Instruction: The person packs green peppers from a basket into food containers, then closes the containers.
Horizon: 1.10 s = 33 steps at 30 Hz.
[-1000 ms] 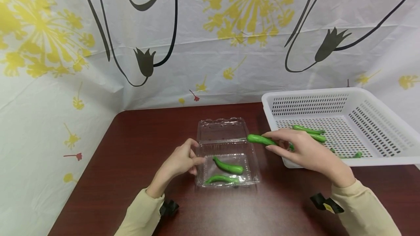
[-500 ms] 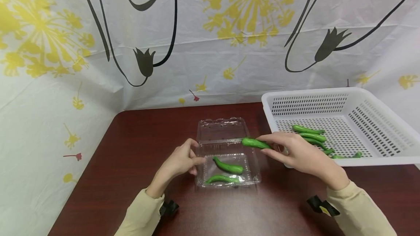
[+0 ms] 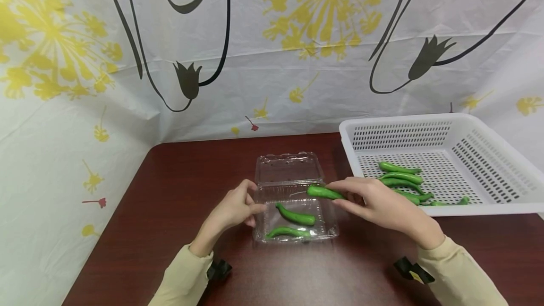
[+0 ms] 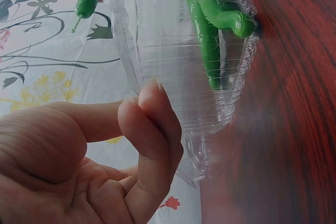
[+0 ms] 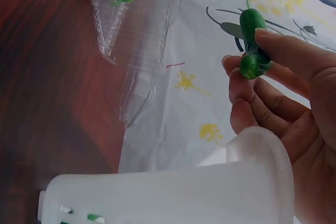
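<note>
A clear plastic clamshell box (image 3: 327, 230) lies with its lid folded back on the table. Two green chili peppers rest inside, a rear one (image 3: 295, 215) and a front one (image 3: 288, 233). At the box's left rim is my left hand (image 3: 235, 206), thumb and curled fingers pinching the edge; in the left wrist view the fingertips (image 4: 154, 92) meet at the rim. My right hand (image 3: 374, 202) pinches another green chili pepper (image 3: 320, 191) above the right rear of the box. A thin wire loop sticks out of that pepper's end (image 5: 252, 22) in the right wrist view.
A white perforated plastic basket (image 3: 425, 210) stands to the right, holding several green peppers (image 3: 401, 177). Dark red wood forms the tabletop (image 3: 191, 169). Behind hangs a white patterned cloth (image 3: 238, 27). The folded-back lid (image 3: 289, 169) points toward the cloth.
My right hand has carried its pepper left and slightly toward me, from beside the basket to over the box. My left hand and the two peppers inside have stayed put.
</note>
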Motion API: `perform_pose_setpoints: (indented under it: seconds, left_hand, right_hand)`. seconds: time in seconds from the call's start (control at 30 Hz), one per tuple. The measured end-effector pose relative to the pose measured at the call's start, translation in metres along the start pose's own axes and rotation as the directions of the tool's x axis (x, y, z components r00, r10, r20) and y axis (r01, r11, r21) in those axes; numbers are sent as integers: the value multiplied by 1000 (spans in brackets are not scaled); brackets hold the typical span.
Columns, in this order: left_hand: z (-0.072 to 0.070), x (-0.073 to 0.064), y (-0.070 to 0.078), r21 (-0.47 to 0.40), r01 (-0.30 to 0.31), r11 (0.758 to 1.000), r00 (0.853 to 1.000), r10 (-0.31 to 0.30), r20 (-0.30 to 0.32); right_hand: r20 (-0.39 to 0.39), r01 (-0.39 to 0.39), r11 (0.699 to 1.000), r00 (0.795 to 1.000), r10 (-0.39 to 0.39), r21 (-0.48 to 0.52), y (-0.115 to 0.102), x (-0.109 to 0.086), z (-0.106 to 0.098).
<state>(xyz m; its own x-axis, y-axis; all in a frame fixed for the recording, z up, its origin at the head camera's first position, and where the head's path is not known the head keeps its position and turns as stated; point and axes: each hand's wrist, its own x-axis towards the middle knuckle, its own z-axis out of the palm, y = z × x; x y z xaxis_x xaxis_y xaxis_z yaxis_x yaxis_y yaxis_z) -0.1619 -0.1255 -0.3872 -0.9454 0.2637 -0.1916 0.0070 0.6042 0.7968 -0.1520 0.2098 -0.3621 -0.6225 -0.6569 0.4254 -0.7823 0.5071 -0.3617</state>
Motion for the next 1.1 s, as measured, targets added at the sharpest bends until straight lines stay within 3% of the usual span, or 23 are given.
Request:
perform_pose_setpoints:
  seconds: [1.1]
  left_hand:
    - [0,1,-1,-10,1,1000,1000,-1,4]
  right_hand:
    - [88,43,998,995,-46,39,-15,5,24]
